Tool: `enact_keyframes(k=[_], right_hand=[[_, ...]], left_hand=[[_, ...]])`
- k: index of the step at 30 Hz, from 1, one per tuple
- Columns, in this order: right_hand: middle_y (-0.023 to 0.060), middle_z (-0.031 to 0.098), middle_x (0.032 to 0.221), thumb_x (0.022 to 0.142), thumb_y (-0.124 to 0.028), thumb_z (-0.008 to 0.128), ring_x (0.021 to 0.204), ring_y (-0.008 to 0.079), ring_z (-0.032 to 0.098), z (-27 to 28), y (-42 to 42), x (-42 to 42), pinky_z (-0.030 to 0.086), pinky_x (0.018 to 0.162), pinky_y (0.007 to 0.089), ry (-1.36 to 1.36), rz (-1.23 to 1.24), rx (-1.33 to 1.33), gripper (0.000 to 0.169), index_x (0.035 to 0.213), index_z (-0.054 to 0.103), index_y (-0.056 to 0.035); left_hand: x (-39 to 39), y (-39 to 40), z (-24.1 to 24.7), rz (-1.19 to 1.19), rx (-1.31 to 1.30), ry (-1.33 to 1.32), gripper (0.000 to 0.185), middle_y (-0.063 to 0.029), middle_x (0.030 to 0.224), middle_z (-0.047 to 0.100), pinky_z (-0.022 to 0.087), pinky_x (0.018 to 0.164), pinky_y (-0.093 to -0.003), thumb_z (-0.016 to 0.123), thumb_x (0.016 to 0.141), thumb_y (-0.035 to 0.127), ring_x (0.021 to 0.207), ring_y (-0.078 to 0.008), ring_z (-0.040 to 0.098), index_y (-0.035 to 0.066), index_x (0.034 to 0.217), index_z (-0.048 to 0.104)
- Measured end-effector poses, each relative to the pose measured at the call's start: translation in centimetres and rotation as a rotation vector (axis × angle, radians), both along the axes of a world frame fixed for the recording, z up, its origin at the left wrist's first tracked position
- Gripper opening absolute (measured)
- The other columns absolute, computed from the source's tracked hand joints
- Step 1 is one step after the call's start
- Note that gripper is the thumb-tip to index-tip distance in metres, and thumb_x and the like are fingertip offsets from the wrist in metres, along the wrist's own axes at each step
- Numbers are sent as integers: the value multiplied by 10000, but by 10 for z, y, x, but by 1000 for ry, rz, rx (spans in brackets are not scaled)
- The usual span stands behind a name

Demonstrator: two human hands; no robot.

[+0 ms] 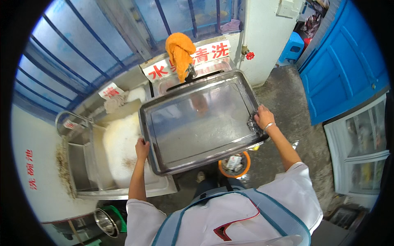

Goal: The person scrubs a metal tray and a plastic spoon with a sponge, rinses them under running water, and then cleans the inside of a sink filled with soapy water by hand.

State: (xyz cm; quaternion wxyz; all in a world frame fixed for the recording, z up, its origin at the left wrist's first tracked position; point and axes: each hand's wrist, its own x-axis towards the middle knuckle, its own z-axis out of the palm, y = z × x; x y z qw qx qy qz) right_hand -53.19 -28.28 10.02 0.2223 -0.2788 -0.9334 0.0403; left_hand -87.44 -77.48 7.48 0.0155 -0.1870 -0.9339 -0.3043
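A large rectangular metal tray with a raised rim lies tilted across the sink edge in front of me, its bottom wet and shiny. My left hand grips the tray's left rim, its fingers partly hidden behind the edge. At the tray's right side, my right hand is closed on a steel wool scourer, which touches the inner right corner area. Beyond the tray's far rim an orange cloth hangs over a tap. White foam fills the sink basin to the left of the tray.
A stainless steel sink with a curved faucet stands at left. An orange-rimmed bucket holding rubbish is on the wet floor below the tray. A red valve handle sits on a wall pipe. At right are a blue door and a white glass-fronted cabinet.
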Motion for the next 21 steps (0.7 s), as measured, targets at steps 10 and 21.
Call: enact_keyframes(k=[10, 21], right_hand=[[179, 573, 769, 723, -147, 586, 736, 340, 574, 56, -10, -282, 446, 664, 407, 472, 256, -553, 230, 894, 474, -44], [164, 605, 811, 700, -129, 602, 752, 317, 590, 0, -19, -232, 465, 692, 382, 443, 117, -597, 243, 905, 535, -15]], left_hand=[[26, 43, 11, 146, 26, 103, 239, -217, 832, 612, 462, 665, -437, 587, 781, 116, 779, -391, 588, -2, 979, 523], [56, 105, 41, -112, -236, 447, 495, -220, 1379, 297, 294, 1018, -452, 500, 835, 103, 1245, -388, 334, -22, 1296, 370]])
